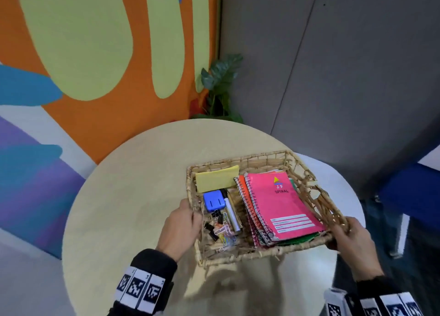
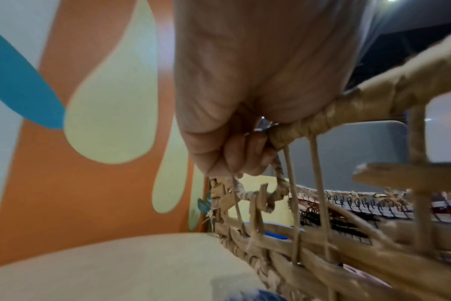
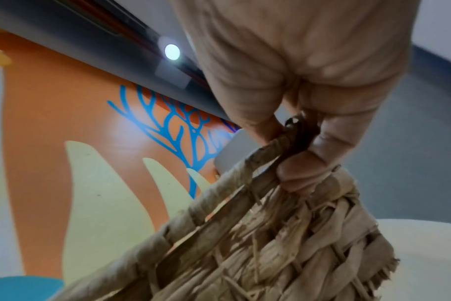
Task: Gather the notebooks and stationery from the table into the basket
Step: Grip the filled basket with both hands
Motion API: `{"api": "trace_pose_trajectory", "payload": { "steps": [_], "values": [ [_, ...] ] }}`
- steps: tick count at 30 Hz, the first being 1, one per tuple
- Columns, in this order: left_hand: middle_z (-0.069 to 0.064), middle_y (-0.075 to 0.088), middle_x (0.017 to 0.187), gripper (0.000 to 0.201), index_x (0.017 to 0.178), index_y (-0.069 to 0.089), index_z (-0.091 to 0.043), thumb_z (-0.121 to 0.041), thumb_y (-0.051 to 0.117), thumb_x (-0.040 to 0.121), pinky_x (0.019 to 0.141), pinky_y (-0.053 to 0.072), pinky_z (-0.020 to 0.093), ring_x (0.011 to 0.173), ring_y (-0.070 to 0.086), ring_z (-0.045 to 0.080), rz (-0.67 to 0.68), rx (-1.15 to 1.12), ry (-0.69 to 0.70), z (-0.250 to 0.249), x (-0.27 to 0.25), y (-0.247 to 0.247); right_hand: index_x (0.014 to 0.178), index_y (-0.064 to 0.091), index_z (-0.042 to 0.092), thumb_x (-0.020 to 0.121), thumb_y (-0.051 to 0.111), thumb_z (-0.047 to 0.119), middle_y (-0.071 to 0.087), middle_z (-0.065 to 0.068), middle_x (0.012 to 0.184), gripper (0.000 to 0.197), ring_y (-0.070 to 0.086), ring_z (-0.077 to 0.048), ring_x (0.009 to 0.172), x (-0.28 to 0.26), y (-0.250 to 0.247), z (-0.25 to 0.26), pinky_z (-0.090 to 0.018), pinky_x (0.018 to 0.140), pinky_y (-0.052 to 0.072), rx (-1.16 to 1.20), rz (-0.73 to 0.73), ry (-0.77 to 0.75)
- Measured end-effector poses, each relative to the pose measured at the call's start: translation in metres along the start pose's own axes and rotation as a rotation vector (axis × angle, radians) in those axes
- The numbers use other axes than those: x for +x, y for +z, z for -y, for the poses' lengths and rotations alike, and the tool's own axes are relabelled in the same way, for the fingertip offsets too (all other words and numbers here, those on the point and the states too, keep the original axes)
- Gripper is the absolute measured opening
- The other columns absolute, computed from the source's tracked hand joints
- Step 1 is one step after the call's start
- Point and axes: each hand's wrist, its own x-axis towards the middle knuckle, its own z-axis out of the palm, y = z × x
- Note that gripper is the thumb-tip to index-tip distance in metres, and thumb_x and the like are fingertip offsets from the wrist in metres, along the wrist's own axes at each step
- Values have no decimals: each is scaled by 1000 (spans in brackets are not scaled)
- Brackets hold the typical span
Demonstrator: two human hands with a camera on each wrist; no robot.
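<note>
Basket (image 1: 262, 252), woven, over round tabletop (image 1: 133, 196): left grip (image 1: 177, 230) curled round its left rim, right grip (image 1: 352, 238) clenched on its right rim. Between the grips, inside: pink spiral notebook (image 1: 282, 205) atop stacked notebooks, yellow pad (image 1: 216, 179), blue stapler (image 1: 213, 202), marker (image 1: 232, 212), paper clips (image 1: 223, 234).

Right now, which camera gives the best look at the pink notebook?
The head view: the pink notebook lies in full sight atop the stack in the basket, cover and spiral both clear. The left wrist view catches only spiral bindings through the basket's wall, cover colour hidden. The right wrist view shows none of it, just weave and fingers.
</note>
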Motion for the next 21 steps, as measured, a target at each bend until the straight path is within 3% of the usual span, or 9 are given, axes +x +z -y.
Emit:
{"api": "trace_pose_trajectory", "payload": {
  "steps": [2, 4, 11, 17, 21],
  "values": [
    [-8, 44, 61, 11, 84, 37, -16, -20, 39, 95, 44, 26, 20, 51, 42, 6, -98, 13, -22, 10, 7, -26, 85, 58, 14, 88, 54, 18, 70, -5, 68, 6, 71, -19, 56, 16, 15, 30, -42, 60, 58, 12, 25, -89],
    [-4, 49, 63, 12, 84, 37, -15, -21, 42, 94, 49, 31, 27, 55, 46, 16, -191, 23, -70, 24, 15, -49, 83, 57, 11, 88, 55, 17, 68, -4, 66, 8, 70, -16, 52, 30, 37, 65, -42, 58, 53, 30, 56, -183],
    [12, 62, 71, 17, 81, 40, -13, -25, 46, 90, 57, 40, 37, 67, 57, 35, -428, 42, -304, 103, 54, -103, 88, 55, 4, 89, 50, 13, 66, -11, 66, 11, 67, -30, 57, 73, 161, 180, -52, 69, 59, 107, 292, -369],
    [18, 63, 78, 20, 89, 46, -6, -25, 43, 92, 64, 46, 40, 73, 57, 37, -500, 8, -496, 170, 85, -108, 101, 54, 7, 93, 47, 10, 65, -15, 79, 11, 62, -25, 56, 94, 277, 249, -38, 63, 58, 28, 443, -452],
    [21, 65, 85, 19, 89, 45, -6, -25, 42, 93, 66, 44, 39, 79, 60, 39, -509, -32, -536, 203, 105, -101, 112, 51, 4, 95, 46, 13, 64, -17, 90, 19, 63, -25, 60, 110, 337, 268, -33, 58, 57, -24, 519, -442]
  ]
}}
